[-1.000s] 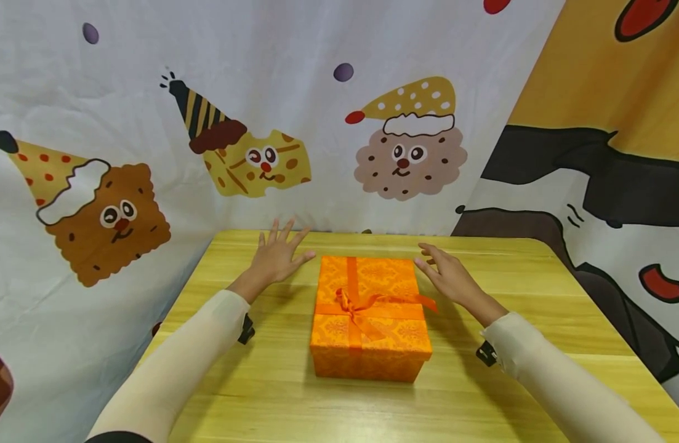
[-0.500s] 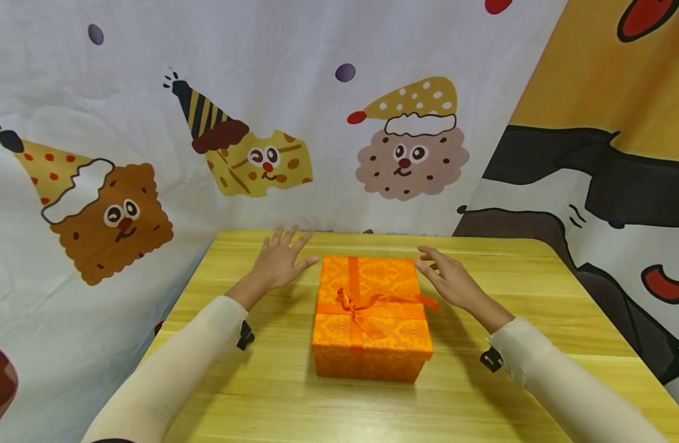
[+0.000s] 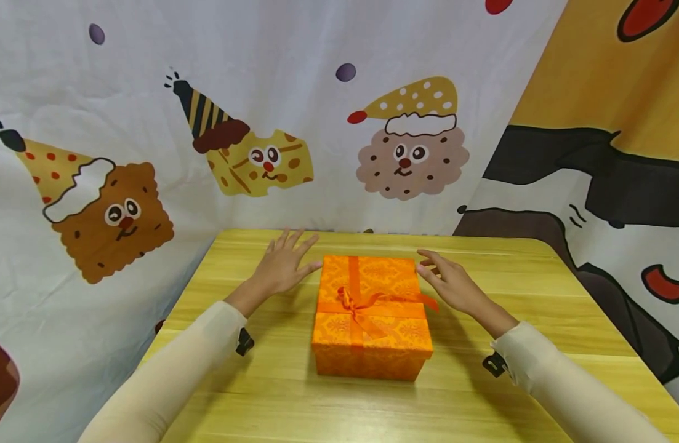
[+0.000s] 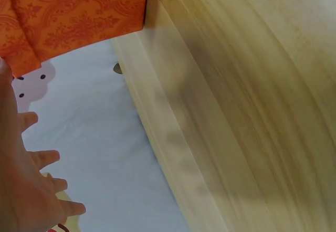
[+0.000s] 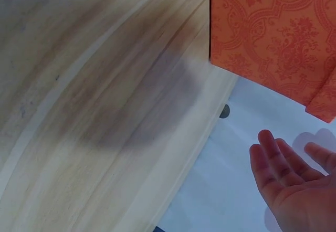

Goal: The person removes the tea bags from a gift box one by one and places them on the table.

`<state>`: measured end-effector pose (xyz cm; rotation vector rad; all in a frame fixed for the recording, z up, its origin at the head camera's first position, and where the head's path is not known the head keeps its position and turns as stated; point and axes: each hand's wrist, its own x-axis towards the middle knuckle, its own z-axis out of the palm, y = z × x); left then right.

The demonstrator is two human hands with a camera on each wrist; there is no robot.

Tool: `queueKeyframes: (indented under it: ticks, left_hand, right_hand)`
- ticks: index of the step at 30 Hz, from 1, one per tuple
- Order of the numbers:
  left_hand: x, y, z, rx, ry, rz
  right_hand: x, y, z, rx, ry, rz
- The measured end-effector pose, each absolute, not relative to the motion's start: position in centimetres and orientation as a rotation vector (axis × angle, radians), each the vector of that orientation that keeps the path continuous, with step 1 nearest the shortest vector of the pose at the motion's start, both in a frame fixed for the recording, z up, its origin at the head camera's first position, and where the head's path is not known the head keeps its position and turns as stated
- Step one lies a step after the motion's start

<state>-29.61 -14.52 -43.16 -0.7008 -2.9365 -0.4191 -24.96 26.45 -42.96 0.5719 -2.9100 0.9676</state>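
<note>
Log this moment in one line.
rectangular orange box, orange ribbon bow: on yellowish wooden table; left hand: spread, left of box; right hand: curved, right of box

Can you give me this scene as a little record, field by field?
Object: orange patterned box, lid on
Trim: orange ribbon tied in a bow on top
Left hand: fingers spread, beside the box's far left corner
Right hand: fingers slightly bent, near its far right corner
Contact: too close to tell
Surface: wooden table
Backdrop: cloth with cartoon prints
</note>
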Motion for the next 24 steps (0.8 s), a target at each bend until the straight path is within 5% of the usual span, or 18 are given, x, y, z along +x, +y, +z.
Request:
queueKeyframes:
  ticks: [24]
  left_hand:
    - [-27.1, -14.0, -42.6, -0.847, -2.877, -0.447]
  right_hand:
    - [-23.3, 25.2, -42.1, 0.661, -2.902, 1.08]
